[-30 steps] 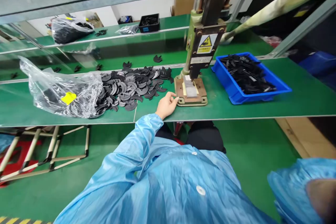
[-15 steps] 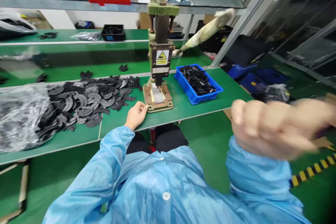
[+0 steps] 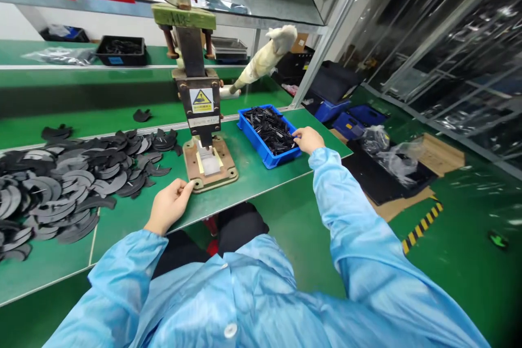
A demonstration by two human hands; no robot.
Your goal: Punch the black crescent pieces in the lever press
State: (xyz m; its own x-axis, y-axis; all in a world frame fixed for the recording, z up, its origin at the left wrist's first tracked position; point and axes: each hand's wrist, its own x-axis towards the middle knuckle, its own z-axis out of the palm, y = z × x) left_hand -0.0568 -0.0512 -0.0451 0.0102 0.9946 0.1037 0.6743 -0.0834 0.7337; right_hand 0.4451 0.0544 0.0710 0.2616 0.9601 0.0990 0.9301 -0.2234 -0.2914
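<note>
Your left hand (image 3: 171,205) is resting on the desk (image 3: 249,175), fingers loosely curled, its tips meeting the near-left corner of the press base (image 3: 226,162); whether it is pinching anything, I cannot tell. Your right hand (image 3: 309,140) is sitting at the right rim of the blue tray (image 3: 255,141), thumb and fingers bent close together beside the black parts (image 3: 269,128) that are filling it; I cannot tell whether they are gripping one. The tray is standing right of the press (image 3: 191,51), whose pale lever (image 3: 264,62) is slanting up rightward. Dark curved pieces (image 3: 81,176) are lying heaped to its left.
</note>
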